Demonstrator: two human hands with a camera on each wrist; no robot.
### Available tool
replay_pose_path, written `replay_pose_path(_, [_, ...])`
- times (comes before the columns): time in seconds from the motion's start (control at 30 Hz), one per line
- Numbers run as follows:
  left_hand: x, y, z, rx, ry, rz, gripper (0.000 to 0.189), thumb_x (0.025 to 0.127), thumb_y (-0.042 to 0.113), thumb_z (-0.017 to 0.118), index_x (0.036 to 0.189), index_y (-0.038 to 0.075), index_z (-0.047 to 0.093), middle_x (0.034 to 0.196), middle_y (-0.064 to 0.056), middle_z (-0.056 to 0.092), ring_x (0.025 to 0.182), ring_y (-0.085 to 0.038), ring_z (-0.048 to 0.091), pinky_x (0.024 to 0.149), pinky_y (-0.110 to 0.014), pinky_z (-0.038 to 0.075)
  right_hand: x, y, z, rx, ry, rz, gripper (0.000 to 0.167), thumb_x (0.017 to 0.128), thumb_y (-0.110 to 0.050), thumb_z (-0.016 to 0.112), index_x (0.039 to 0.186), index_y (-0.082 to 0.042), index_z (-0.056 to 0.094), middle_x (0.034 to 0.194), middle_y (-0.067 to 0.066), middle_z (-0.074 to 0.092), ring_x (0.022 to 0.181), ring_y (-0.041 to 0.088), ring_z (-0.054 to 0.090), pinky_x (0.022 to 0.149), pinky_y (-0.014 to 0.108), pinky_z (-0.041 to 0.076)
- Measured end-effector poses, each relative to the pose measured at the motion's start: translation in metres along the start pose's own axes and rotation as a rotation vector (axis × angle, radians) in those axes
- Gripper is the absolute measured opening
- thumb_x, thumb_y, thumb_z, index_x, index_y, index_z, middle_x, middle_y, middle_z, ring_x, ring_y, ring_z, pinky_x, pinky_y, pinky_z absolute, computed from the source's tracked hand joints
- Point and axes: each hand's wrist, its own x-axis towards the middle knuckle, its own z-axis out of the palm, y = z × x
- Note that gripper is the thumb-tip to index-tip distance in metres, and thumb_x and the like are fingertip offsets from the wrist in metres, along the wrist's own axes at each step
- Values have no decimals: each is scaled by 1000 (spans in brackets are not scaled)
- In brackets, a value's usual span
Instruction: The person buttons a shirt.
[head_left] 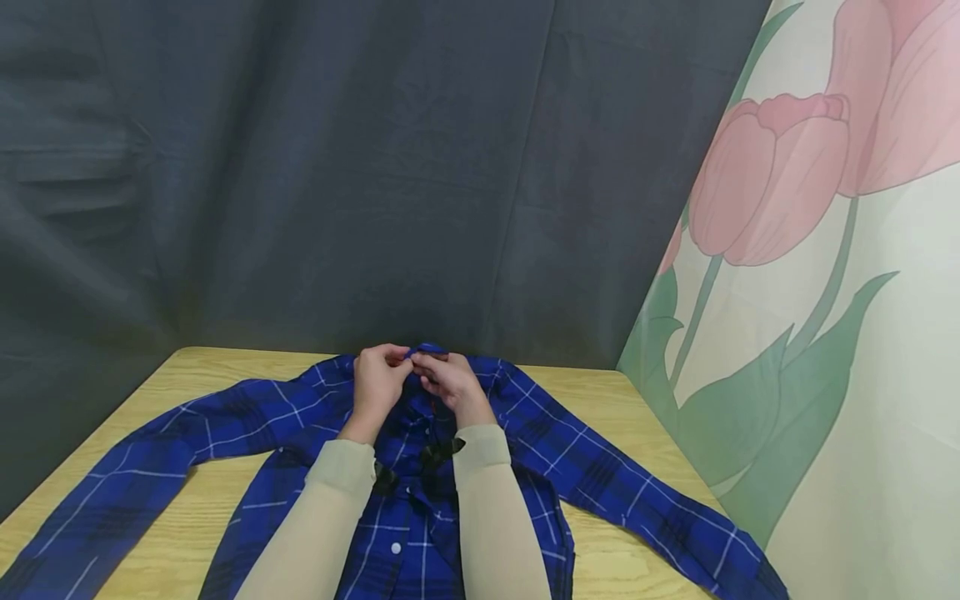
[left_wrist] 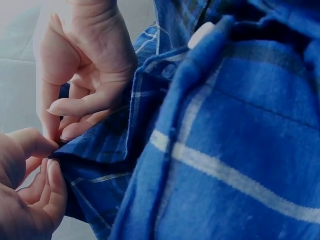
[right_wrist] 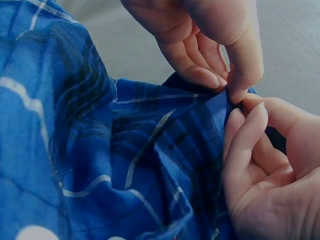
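Note:
A blue plaid shirt point(head_left: 247, 417) with white lines lies spread out, its sleeves reaching to both sides. At its collar point(head_left: 429, 348), my left hand point(head_left: 377, 385) and right hand point(head_left: 452, 385) meet, fingertips close together. In the left wrist view, the left hand point(left_wrist: 30, 185) pinches the cloth edge between thumb and fingers, with the right hand point(left_wrist: 87, 65) pinching just above it. The right wrist view has the right hand point(right_wrist: 275, 165) gripping the same edge beside the left hand point(right_wrist: 205, 45). A white button point(head_left: 396, 548) shows on the shirt front.
The shirt lies on a light wooden table point(head_left: 615, 558). Behind the table's far edge hangs a dark grey curtain point(head_left: 375, 183). To the right stands a pale wall covering with pink tulips point(head_left: 750, 183).

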Motion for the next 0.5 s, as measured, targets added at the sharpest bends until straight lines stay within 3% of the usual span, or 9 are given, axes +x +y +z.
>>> replay_pose_path(0.33, [2,2,-2,-26,-61,-31,21,100,8,76,117,0,83,112,-22,82,102,-35,77,92,-52,64,0,0,-2,-21,5,-6,20,102,-14,77,119,-4,76,80,-4,72,72,6,66,63,17,56])
replay_pose_path(0.5, [2,0,-5,-33,-62,-48,20,100,9,77,117,0,83,114,-21,83,103,-36,78,92,-51,64,2,3,0,-27,-6,-6,24,102,-15,77,122,-1,77,81,-5,72,73,6,66,62,16,55])
